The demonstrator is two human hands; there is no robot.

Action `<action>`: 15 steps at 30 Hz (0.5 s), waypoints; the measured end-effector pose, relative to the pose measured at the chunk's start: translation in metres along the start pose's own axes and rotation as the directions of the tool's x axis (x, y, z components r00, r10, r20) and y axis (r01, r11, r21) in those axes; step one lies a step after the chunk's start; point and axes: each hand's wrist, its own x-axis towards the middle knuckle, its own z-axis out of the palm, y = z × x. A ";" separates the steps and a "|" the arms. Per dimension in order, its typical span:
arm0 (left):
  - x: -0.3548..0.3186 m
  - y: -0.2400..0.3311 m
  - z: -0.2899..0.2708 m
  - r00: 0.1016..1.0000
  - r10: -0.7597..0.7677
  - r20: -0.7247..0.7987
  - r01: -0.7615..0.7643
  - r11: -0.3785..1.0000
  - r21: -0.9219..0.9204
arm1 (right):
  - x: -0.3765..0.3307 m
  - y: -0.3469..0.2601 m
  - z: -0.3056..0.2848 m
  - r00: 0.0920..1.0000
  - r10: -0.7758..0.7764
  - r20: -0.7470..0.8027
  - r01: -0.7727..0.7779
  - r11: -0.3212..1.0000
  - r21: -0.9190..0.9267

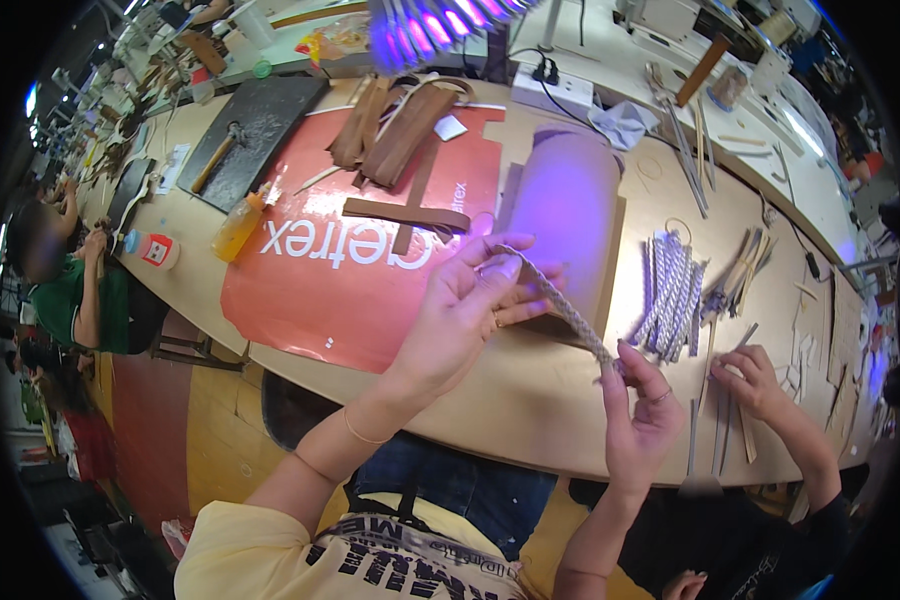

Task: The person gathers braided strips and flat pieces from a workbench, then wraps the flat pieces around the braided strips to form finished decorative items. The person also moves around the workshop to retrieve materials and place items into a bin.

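Observation:
A thin braided cord [567, 312], greyish brown, stretches slantwise between my two hands above the near edge of the table. My left hand [470, 300] pinches its upper end between thumb and fingers, with the other fingers partly spread. The lower end sits between the thumb and forefinger of my right hand [638, 415]. Just behind the cord stands a rounded, paper-covered block [565, 195] lit purple by a lamp [435, 30]. To the right of it lies a bundle of pale, silvery braided cords [667, 295].
A red printed sheet [315, 300] bears brown leather strips [410, 130]. Further left are a yellow bottle [238, 228] and a black slab [255, 125] with a hammer [215, 160]. Close on my right, a co-worker's hand [750, 385] handles thin strips beside a tan strip bundle [742, 275].

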 end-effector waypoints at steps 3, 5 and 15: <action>0.010 0.014 -0.014 0.997 0.052 0.055 -0.045 0.993 -0.113 | 0.018 -0.001 0.018 0.881 -0.470 0.056 0.443 0.779 -0.444; 0.015 0.022 -0.021 0.995 0.085 0.045 -0.075 0.981 -0.176 | 0.028 -0.002 0.026 0.774 -0.613 0.160 0.587 0.599 -0.545; 0.037 0.031 -0.033 0.965 0.244 0.101 -0.243 0.970 -0.018 | 0.049 0.008 0.051 0.787 -0.611 0.089 0.560 0.646 -0.519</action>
